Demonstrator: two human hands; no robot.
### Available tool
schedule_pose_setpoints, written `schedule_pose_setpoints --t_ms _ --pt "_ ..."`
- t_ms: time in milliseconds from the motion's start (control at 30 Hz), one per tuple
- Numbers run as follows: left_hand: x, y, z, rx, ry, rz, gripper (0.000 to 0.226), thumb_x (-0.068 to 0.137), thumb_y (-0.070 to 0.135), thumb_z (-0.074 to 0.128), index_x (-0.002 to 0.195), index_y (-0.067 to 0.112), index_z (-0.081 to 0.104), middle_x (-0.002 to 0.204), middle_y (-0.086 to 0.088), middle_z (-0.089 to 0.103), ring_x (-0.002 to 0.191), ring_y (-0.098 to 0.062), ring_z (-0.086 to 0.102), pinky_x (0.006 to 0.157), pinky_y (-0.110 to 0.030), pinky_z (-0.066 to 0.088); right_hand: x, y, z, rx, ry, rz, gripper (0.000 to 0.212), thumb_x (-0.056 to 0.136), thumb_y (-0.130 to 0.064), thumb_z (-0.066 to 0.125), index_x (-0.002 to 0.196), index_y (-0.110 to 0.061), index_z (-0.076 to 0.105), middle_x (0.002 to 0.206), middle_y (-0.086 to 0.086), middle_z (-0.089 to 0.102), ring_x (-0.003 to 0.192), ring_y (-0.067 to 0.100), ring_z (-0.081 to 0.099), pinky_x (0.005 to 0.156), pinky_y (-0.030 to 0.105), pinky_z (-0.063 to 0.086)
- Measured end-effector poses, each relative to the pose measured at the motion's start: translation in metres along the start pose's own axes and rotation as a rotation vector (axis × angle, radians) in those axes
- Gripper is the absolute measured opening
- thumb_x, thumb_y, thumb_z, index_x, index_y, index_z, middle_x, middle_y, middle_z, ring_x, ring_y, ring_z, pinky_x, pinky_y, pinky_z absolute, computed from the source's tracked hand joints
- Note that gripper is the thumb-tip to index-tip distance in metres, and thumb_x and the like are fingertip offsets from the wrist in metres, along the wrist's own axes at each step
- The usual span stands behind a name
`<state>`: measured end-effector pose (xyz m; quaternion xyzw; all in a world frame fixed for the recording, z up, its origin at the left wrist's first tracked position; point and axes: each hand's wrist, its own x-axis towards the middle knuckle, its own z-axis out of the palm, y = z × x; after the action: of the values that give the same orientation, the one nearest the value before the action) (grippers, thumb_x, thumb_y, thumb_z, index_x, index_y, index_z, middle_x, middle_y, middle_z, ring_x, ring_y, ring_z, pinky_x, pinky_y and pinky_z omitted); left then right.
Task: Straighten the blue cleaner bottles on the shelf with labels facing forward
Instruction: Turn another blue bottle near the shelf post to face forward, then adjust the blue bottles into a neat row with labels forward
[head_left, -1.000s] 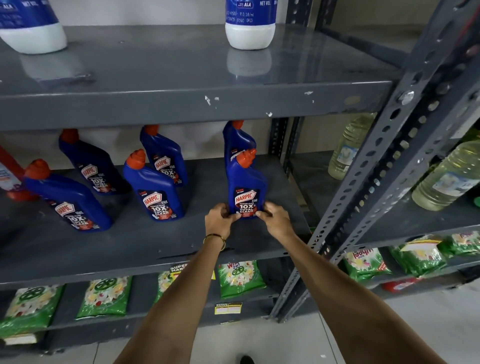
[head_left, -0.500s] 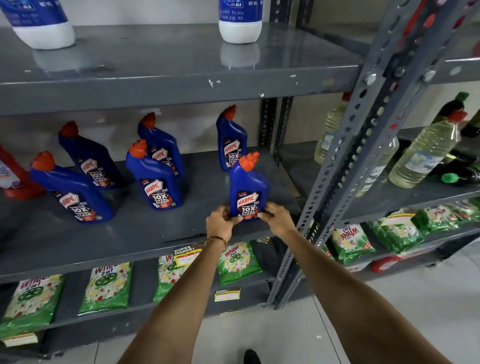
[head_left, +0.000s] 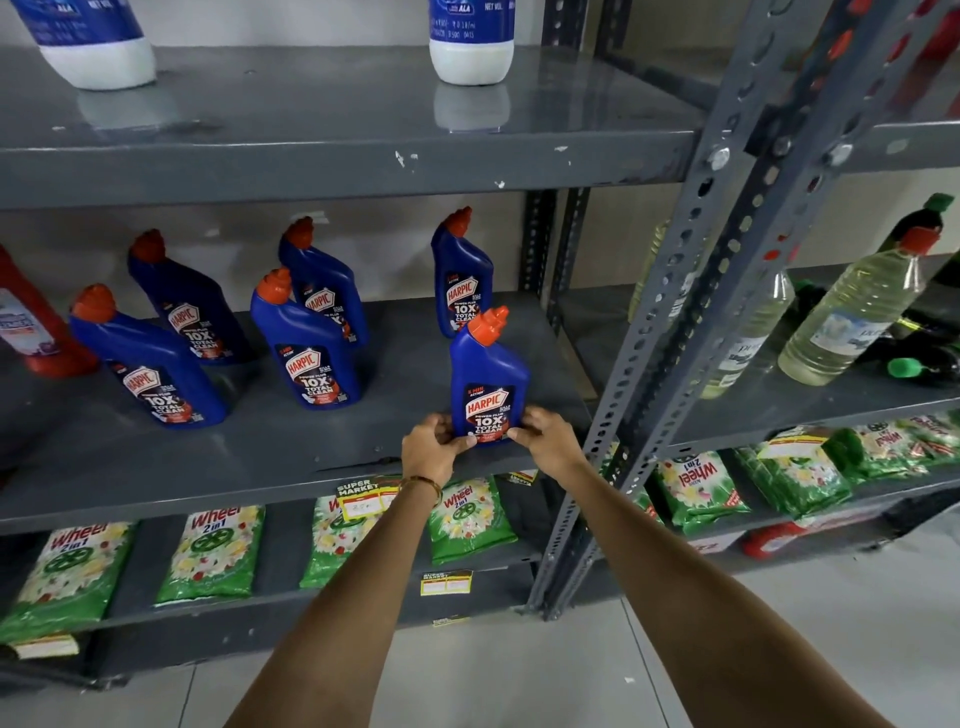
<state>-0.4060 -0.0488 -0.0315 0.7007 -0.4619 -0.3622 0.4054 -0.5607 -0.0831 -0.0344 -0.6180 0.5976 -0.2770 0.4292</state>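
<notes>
**Both hands on the front Harpic bottle at the shelf edge**

We see a blue plastic cleaner bottle with an orange angled cap (head_left: 488, 382) standing upright near the front edge of the grey metal middle shelf (head_left: 260, 467), at its right end. Its label faces us and reads "5 MIN ACTION", "HARPIC", "POWER PLUS", "10X TOTAL CLEAN". The left hand (head_left: 434, 449) holds the lower left side of this bottle, with the thumb pressed on the label corner and the other fingers curled under. The right hand (head_left: 545, 439) holds the lower right side, its thumb on the front and the fingers wrapped behind the bottle. A thin gold bangle (head_left: 423, 483) is on the left wrist.

Five more blue Harpic bottles stand on the same shelf. One (head_left: 462, 280) is behind the held bottle, close to the back wall. Two stand in the middle (head_left: 306, 343), one just behind the other, and two more at the left (head_left: 148, 358); in this wide view they appear tilted, labels turned to us.

At the far left we see a red bottle (head_left: 31, 322); its writing is too blurred to read. On the upper shelf stand two white bottles with blue labels (head_left: 470, 39), where we read "ALA" and "NET VOL". Below lie green detergent packets (head_left: 470, 519) marked "Wheel 2in1", and a yellow price tag (head_left: 366, 499) says "SUPER MARKET"
</notes>
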Motion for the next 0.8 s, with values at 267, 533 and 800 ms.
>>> schedule_pose_setpoints --t_ms 267,533,800 --pt "-0.001 -0.003 -0.003 0.012 -0.022 -0.006 0.043 0.074 0.004 0.071 0.114 -0.002 0.056 0.115 -0.021 0.066 0.107 -0.031 0.063 0.098 -0.043 0.049 -0.003 -0.002 -0.002 0.033 -0.027 0.046 0.041 0.083 -0.002 0.061 0.123 0.000 0.052 0.126 0.016 0.062 0.117 0.026 0.057 0.095 0.031 0.044" --pt "0.004 -0.019 -0.039 0.000 0.016 -0.007 0.047 0.078 0.009 0.068 0.122 0.001 0.054 0.124 -0.019 0.061 0.116 -0.028 0.057 0.102 -0.032 0.043 -0.018 -0.009 0.022 -0.035 0.151 0.114 0.048 0.079 0.003 0.058 0.125 -0.006 0.047 0.122 0.016 0.063 0.112 0.032 0.059 0.093 0.040 0.049" --pt "0.011 -0.055 -0.112 0.043 -0.013 -0.006 0.049 0.080 0.019 0.067 0.124 0.004 0.054 0.125 -0.017 0.062 0.116 -0.026 0.058 0.105 -0.037 0.043 -0.048 -0.023 0.073 -0.033 0.462 0.175 0.039 0.081 0.001 0.052 0.120 -0.002 0.049 0.122 0.023 0.059 0.111 0.039 0.055 0.084 0.038 0.046"
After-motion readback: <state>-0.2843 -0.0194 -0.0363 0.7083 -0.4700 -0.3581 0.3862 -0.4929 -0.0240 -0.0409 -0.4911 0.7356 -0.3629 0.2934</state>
